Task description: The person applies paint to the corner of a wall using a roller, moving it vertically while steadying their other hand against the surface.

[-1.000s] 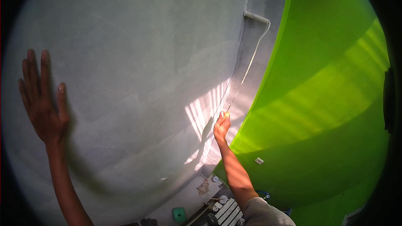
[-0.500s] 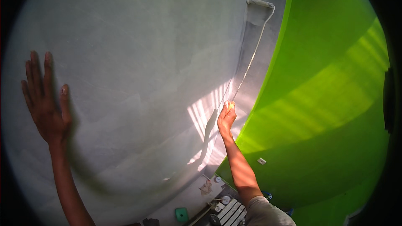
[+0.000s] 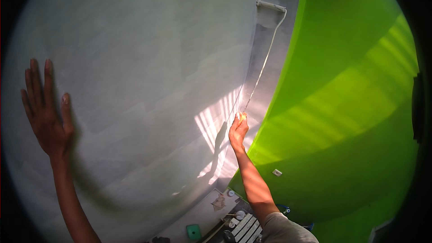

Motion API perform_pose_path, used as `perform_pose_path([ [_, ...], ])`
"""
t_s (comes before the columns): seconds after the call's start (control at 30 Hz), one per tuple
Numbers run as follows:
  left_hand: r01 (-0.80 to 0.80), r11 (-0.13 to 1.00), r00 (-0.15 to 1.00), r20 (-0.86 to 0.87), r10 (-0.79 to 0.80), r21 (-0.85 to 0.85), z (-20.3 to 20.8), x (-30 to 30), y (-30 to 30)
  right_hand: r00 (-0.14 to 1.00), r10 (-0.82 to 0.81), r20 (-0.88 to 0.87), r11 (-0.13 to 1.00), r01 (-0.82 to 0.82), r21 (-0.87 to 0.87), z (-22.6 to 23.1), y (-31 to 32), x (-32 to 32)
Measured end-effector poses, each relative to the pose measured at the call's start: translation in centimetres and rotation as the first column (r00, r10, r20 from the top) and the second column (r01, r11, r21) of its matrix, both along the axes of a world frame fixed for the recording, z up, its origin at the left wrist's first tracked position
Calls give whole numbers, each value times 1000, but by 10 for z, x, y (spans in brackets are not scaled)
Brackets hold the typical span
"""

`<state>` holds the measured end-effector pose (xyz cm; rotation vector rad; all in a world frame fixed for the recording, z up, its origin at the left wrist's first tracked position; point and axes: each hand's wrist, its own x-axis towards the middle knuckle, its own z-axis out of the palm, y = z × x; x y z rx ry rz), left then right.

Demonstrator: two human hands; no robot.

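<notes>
My right hand point(image 3: 238, 128) is wrapped round the handle of a paint roller point(image 3: 266, 58), whose long thin metal rod reaches up the wall. At its top the narrow, pale roller head point(image 3: 271, 6) lies against a grey strip point(image 3: 274, 33) between the large pale wall and the green wall. Darker and lighter grey patches show around the head. My left hand point(image 3: 50, 126) rests with fingers spread against the pale grey-white wall point(image 3: 144, 63), holding nothing.
A bright green wall point(image 3: 342, 85) stands to the right, with a small socket plate point(image 3: 277, 172) low on it. Below are a white slatted stool or bench point(image 3: 246, 229), a green object point(image 3: 193, 232) and a crumpled brown scrap point(image 3: 218, 201). Barred sunlight falls across both walls.
In the picture, the roller and my right hand sit slightly farther left and lower. Wall edges and floor things have shifted left too. My left hand stays spread on the wall.
</notes>
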<state>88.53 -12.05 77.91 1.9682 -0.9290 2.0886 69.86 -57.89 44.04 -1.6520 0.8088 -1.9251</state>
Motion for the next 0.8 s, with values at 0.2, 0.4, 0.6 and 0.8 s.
perform_pose_path([
  [0.2,-1,1000,1000,7,1,1,1,3,1,1000,13,-27,993,-10,120,-48,34,-27],
  [0.4,-16,1000,1000,24,16,2,-3,7,2,986,-18,-164,985,46,164,-66,76,-56],
  [0.6,2,1000,1000,6,-2,-4,-3,7,0,995,-60,-74,989,69,133,-72,66,-46],
  [0.8,9,1000,1000,16,-9,-11,-5,11,2,995,60,83,992,-69,108,-47,56,-31],
])
